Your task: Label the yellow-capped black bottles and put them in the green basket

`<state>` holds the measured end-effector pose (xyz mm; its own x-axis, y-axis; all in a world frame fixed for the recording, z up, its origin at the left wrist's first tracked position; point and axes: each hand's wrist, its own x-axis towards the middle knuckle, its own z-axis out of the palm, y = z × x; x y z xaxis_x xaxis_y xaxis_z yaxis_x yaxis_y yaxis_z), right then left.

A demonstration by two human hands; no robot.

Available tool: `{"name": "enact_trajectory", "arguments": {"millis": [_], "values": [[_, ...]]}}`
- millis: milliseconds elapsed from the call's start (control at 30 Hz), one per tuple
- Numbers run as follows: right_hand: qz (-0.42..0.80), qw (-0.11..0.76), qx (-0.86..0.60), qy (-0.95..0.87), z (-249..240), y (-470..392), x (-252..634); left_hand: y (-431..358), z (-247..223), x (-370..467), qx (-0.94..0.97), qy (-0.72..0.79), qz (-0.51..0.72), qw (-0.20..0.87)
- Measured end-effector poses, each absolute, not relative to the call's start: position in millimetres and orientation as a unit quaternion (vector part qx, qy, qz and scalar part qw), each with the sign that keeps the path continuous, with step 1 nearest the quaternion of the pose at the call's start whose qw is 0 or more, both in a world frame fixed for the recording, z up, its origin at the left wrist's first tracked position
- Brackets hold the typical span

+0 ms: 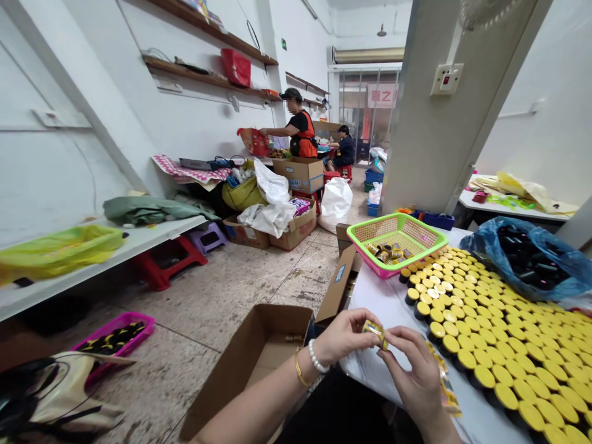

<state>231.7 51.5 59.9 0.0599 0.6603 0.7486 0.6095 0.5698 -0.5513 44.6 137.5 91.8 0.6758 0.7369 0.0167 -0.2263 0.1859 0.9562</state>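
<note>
In front of me both hands meet over a small yellow printed piece [374, 332], apparently a short wrapped cylinder; its exact kind is hard to make out. My left hand [348, 338], with a white beaded bracelet and a gold bangle at the wrist, pinches it from the left. The fingertips of my right hand [414, 357] press on its right side. Partly hidden behind my right hand lies a yellow printed sheet [448, 391] on the white tabletop [388, 373]. Several rows of black cylinders with yellow tops [504, 345] stand upright to the right.
A green and pink basket [354, 233] holds several similar wrapped pieces. Behind the rows sits a blue plastic bag [485, 259] of black items. An open cardboard box [231, 376] is below my left arm. A person [305, 126] stands farther back; another person [345, 148] sits.
</note>
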Motion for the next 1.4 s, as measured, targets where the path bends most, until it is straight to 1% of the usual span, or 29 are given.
{"name": "enact_trajectory", "arguments": {"millis": [167, 267, 333, 400, 467, 533, 567, 633, 767, 833, 900, 967, 1100, 1167, 1267, 1333, 1400], "values": [[0.067, 0.592, -0.496, -0.631, 49, 57, 223, 142, 90, 49, 0.566, 0.232, 0.329, 0.72], [0.135, 0.619, -0.502, -0.589, 45, 62, 219, 145, 83, 55, 0.576, 0.258, 0.334, 0.7], [0.175, 0.628, -0.498, -0.572, 44, 65, 219, 145, 78, 58, 0.554, 0.262, 0.344, 0.712], [0.17, 0.623, -0.497, -0.579, 45, 67, 220, 142, 74, 62, 0.503, 0.246, 0.361, 0.746], [0.125, 0.611, -0.496, -0.604, 44, 67, 222, 139, 71, 63, 0.462, 0.235, 0.38, 0.766], [0.095, 0.606, -0.496, -0.615, 42, 66, 223, 137, 70, 63, 0.461, 0.248, 0.391, 0.757], [0.101, 0.61, -0.499, -0.608, 41, 66, 222, 137, 70, 63, 0.468, 0.259, 0.395, 0.747], [0.154, 0.63, -0.506, -0.569, 39, 64, 220, 138, 70, 63, 0.481, 0.266, 0.399, 0.734], [0.32, 0.65, -0.505, -0.469, 36, 65, 216, 140, 69, 69, 0.473, 0.231, 0.407, 0.747], [0.36, 0.653, -0.501, -0.44, 35, 68, 216, 139, 68, 74, 0.436, 0.227, 0.42, 0.763], [0.351, 0.668, -0.495, -0.431, 33, 70, 216, 139, 65, 80, 0.4, 0.229, 0.425, 0.779], [0.328, 0.679, -0.49, -0.437, 29, 72, 218, 138, 61, 84, 0.385, 0.228, 0.401, 0.799], [0.298, 0.63, -0.525, -0.488, 21, 69, 222, 140, 56, 84, 0.378, 0.249, 0.307, 0.837], [0.236, 0.603, -0.547, -0.53, 19, 66, 223, 142, 56, 80, 0.387, 0.259, 0.296, 0.834], [0.114, 0.581, -0.53, -0.607, 19, 61, 222, 144, 58, 72, 0.395, 0.268, 0.292, 0.828], [0.064, 0.577, -0.508, -0.636, 20, 61, 220, 143, 57, 68, 0.395, 0.272, 0.28, 0.832], [0.042, 0.587, -0.492, -0.641, 20, 62, 218, 142, 54, 64, 0.391, 0.269, 0.277, 0.835]]}}
